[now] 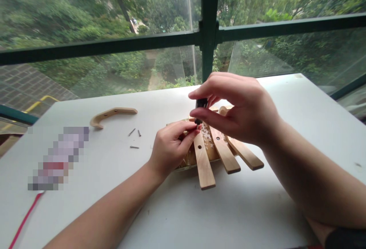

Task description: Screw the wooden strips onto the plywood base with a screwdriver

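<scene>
Above the table, my right hand (237,108) is closed around a short black screwdriver (201,103) held upright between thumb and fingers. My left hand (174,140) pinches a small metal screw (197,126) just under the screwdriver's tip; the fingers partly hide it. Right below is a pale wooden hook piece (204,165) with a screw hole. It lies across a brown, white-speckled base (188,159), partly covered by my left hand. Beside it, a second wooden piece (225,154) has a screw head in it, and a third wooden piece (248,157) lies farther right.
A loose curved wooden hook (114,112) lies at the left on the white table (171,211). Three loose screws (134,147) are near it. A blurred-out object (58,159) with a red strap (27,218) lies at the far left. Green-framed windows (210,28) stand behind the table.
</scene>
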Demonstrator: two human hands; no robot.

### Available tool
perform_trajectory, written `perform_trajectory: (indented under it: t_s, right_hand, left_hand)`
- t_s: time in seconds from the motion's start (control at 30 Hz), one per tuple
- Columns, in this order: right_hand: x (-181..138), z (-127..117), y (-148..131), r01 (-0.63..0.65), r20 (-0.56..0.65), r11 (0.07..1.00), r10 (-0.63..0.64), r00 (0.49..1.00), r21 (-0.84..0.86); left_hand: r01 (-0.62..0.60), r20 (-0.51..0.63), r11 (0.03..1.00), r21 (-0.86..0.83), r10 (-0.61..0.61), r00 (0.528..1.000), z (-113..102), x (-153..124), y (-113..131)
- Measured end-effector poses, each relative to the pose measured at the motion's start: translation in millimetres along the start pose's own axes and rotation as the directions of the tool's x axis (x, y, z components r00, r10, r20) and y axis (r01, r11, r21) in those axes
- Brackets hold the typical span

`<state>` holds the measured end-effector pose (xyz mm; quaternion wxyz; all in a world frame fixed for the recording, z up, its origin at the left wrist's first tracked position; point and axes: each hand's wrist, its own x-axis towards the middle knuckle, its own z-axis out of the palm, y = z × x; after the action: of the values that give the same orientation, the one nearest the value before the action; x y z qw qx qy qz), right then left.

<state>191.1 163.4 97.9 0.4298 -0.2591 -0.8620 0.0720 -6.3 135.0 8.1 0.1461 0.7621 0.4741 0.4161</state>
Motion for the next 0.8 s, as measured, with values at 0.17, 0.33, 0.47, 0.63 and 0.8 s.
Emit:
perform_trajectory:
  t_s: [0.17, 0.33, 0.47, 0.63, 0.8]
  right_hand:
    - [0.6, -7.3, 1.4, 0.049, 0.156, 0.987, -0.072, 0.985, 0.152]
    - [0.2, -7.5, 2.1, 0.011, 0.167, 0.979, -0.046, 0.985, 0.206]
    - [0.4, -6.4, 1.7, 0.025, 0.143, 0.983, -0.052, 0.988, 0.184]
    - [0.7, -3.5, 1.4, 0.029, 0.091, 0.991, -0.041, 0.995, 0.132]
    - [1.0, -0.4, 1.1, 0.009, 0.054, 0.997, -0.013, 0.998, 0.073]
  left_hand:
    - [-0.016, -0.006, 1.0, 0.024, 0.016, 1.0, -0.5, -0.2, 0.6]
    - [0.005, -0.003, 0.999, 0.04, -0.005, 1.0, -0.8, 0.4, 0.9]
    - [-0.007, 0.028, 0.999, 0.049, 0.005, 1.0, -1.3, 0.2, 1.8]
    - [-0.023, 0.032, 0.998, 0.052, 0.022, 0.999, -1.2, -0.2, 3.6]
    - [-0.014, 0.017, 0.999, 0.05, 0.013, 1.0, -0.4, -0.5, 2.3]
